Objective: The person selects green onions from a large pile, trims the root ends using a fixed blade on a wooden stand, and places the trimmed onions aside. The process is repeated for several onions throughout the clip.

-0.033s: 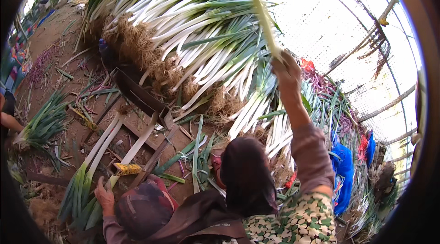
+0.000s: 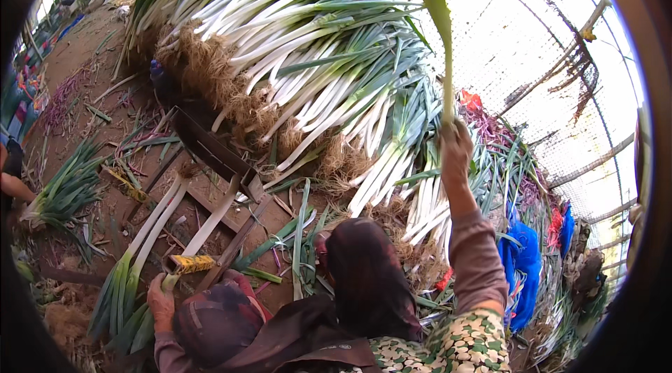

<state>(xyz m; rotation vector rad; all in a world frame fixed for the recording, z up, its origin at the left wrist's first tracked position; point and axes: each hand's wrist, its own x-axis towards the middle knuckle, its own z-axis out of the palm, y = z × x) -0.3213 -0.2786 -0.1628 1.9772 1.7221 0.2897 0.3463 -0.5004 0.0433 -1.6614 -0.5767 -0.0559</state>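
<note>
My left hand point(image 2: 161, 301), at the lower left, is closed around the green part of a leek point(image 2: 210, 222). Its white stalk runs up across a wooden frame point(image 2: 234, 240), past a yellow-wrapped end piece point(image 2: 190, 264), to a dark metal blade-like bar point(image 2: 210, 145). Two other leeks point(image 2: 155, 224) with roots lie just left of it. My right hand point(image 2: 456, 152) is raised at the right, closed on the pale base of a long green leek leaf point(image 2: 435, 9), which stands up past the top edge.
A big pile of rooted leeks point(image 2: 301, 86) fills the far side. Leek bunches point(image 2: 66, 187) lie at the left, near another person's arm point(image 2: 17, 187). Blue netting point(image 2: 521, 268) hangs right, below a mesh wall point(image 2: 518, 30). Leaf scraps point(image 2: 301, 240) litter the soil.
My right hand has moved right and slightly nearer, carrying the leaf, which now stands more upright. My left hand stays on the leek with little movement.
</note>
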